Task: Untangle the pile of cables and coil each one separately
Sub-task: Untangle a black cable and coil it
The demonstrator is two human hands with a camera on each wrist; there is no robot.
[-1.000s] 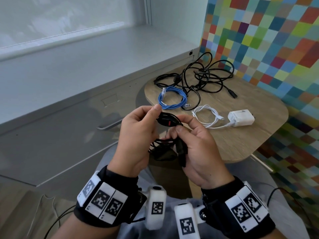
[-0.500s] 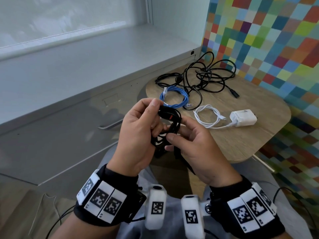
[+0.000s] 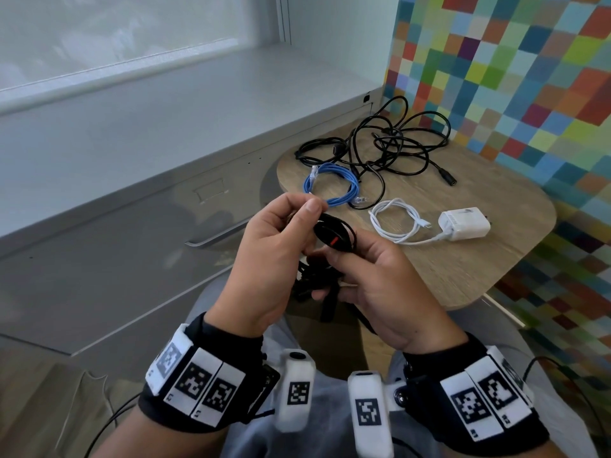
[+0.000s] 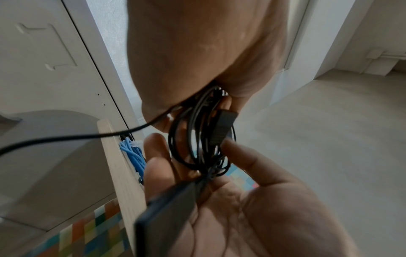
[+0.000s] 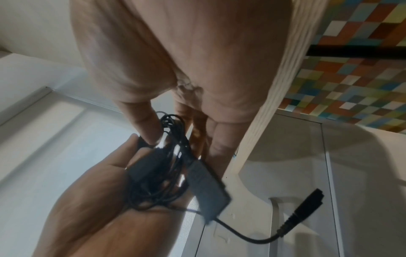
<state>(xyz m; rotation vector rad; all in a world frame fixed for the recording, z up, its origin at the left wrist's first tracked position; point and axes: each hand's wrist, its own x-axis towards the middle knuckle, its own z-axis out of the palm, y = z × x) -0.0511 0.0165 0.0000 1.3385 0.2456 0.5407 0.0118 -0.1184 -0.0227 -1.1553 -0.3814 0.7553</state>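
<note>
Since a second ago the left hand (image 3: 274, 259) has lifted its pinch on the black cable (image 3: 334, 239) while the right hand (image 3: 373, 285) cradles the coil; the wrist views show thin, limp, light loops, best held where the strands cross.

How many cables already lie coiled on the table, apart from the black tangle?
2: the blue cable at the table's near left, the white cable to its right, joined to the white charger.
</note>
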